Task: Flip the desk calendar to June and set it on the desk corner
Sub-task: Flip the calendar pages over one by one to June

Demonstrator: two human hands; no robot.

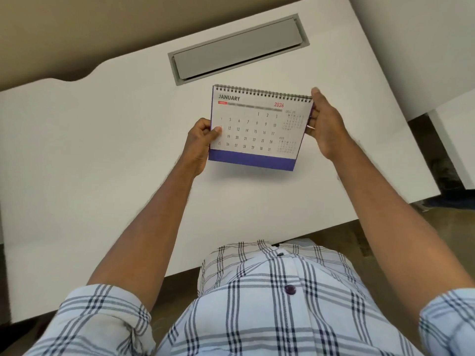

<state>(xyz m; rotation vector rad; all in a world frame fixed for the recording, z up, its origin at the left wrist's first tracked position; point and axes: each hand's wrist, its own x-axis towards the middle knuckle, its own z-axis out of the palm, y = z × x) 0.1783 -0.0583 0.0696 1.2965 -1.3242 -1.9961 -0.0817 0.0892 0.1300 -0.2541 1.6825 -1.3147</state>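
Observation:
A spiral-bound desk calendar (257, 127) with a purple base shows the JANUARY 2026 page. It is lifted slightly off the white desk (102, 155), with a shadow under its lower edge. My left hand (201, 142) grips its left edge, thumb on the page. My right hand (325, 122) holds the right edge, with fingers reaching up to the wire binding at the top corner.
A grey cable-tray lid (239, 47) is set into the desk just beyond the calendar. The desk's right corner (434, 191) borders a dark gap and another white surface (457, 140). The near desk edge runs in front of my checked shirt.

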